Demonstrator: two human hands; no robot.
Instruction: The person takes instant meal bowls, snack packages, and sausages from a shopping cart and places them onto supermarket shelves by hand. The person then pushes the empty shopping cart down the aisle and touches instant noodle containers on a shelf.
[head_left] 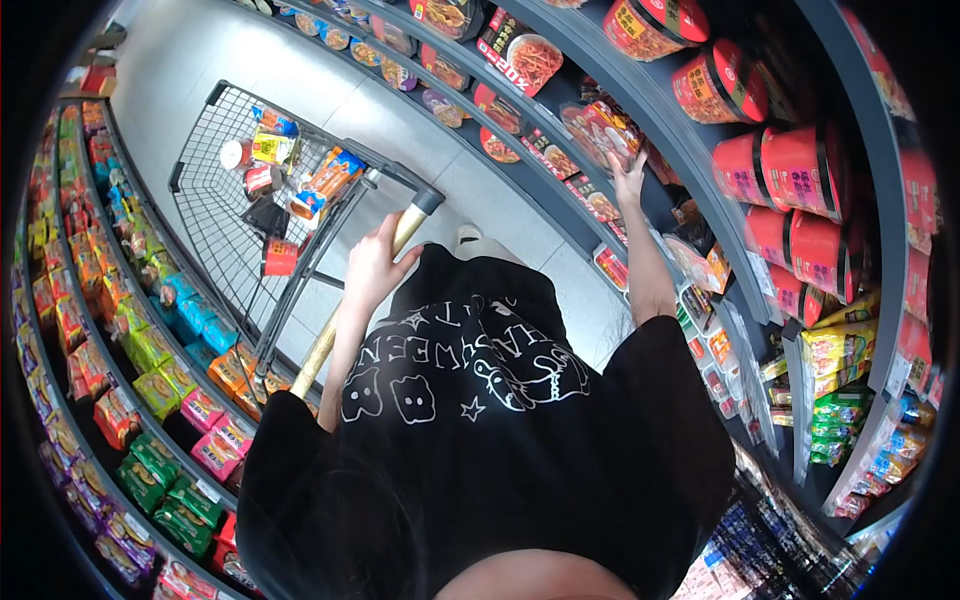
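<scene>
My left hand is closed over the pale wood-coloured handle of a shopping cart. The cart's black wire basket extends ahead and to the left. Inside it lie an orange-and-blue snack bag, a yellow pack, a white-lidded tub and a red pack. On the right, my right hand reaches up to a shelf with its fingers apart. The fingertips are at the lower edge of a reddish, shiny food package; whether they touch it I cannot tell.
Shelves of bright instant noodle packs line the left side. On the right, tall shelves hold red noodle tubs, bagged goods and a price sign. Light floor tiles run between them.
</scene>
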